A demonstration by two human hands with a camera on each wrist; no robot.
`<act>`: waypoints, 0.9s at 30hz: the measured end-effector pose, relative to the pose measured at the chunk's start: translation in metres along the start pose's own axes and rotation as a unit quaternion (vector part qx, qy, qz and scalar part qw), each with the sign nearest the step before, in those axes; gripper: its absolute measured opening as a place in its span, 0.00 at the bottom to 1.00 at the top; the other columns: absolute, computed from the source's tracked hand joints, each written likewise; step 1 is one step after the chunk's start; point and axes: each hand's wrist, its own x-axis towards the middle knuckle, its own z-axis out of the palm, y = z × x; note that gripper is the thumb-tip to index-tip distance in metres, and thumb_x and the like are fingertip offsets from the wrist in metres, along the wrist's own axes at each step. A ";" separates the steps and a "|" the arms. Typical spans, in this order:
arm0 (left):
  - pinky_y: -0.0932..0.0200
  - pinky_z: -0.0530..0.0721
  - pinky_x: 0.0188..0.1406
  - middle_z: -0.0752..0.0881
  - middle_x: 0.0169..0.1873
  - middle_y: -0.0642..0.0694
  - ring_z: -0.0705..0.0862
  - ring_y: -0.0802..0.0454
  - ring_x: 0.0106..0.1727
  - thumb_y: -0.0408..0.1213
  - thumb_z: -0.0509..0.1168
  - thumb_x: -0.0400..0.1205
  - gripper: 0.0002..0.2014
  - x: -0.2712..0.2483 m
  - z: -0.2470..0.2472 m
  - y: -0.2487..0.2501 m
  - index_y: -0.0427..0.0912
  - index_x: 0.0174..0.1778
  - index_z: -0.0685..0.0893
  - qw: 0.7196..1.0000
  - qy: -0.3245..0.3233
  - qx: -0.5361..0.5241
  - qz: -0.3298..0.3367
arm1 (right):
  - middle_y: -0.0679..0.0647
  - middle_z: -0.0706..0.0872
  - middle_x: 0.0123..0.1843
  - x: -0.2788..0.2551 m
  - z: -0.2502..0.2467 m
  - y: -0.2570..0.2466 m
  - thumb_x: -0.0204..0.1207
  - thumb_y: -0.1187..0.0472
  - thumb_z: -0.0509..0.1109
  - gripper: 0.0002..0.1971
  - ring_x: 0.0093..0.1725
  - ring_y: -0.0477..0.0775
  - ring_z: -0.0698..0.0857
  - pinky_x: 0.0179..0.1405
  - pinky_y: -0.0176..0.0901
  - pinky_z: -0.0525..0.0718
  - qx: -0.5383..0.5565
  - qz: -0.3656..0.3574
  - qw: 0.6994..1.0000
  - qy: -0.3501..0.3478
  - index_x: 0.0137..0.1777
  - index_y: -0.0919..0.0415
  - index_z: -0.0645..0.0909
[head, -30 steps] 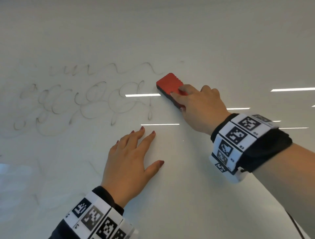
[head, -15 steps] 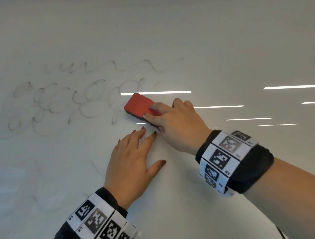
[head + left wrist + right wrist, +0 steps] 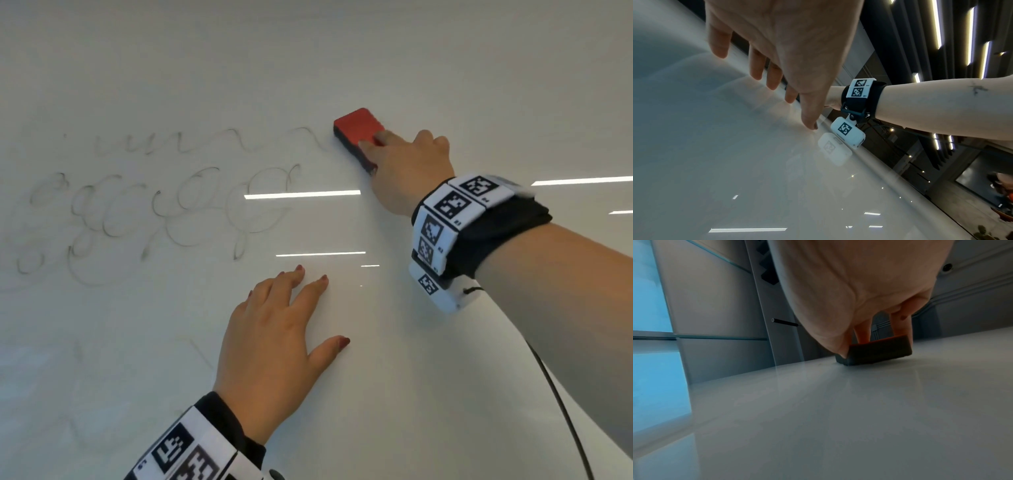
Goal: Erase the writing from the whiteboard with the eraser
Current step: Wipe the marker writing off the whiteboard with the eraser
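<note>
Eraser [image 3: 358, 135], red-backed block, pinched in right hand [image 3: 407, 171] fingers on glossy whiteboard [image 3: 411, 68]; left hand [image 3: 270, 346] fingers spread flat

Left hand [image 3: 274, 346] flat, fingers spread; right hand [image 3: 407, 171] curled in grip.

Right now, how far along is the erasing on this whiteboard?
Done: the whiteboard around and right of the red eraser shows no marks. In hand: the right hand grips the eraser, pressed to the board at the right end of the top wavy line; the left hand rests flat on the board. Left: that wavy line, the faint looped writing below it, and a few faint marks lower left.
</note>
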 end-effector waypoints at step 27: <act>0.56 0.66 0.72 0.57 0.80 0.55 0.57 0.54 0.79 0.68 0.56 0.75 0.38 0.003 -0.009 -0.011 0.60 0.80 0.56 0.999 0.023 0.002 -0.046 | 0.47 0.64 0.80 -0.063 -0.008 -0.065 0.83 0.57 0.55 0.26 0.63 0.65 0.69 0.57 0.56 0.67 0.055 -0.249 0.967 -0.002 0.81 0.42 0.58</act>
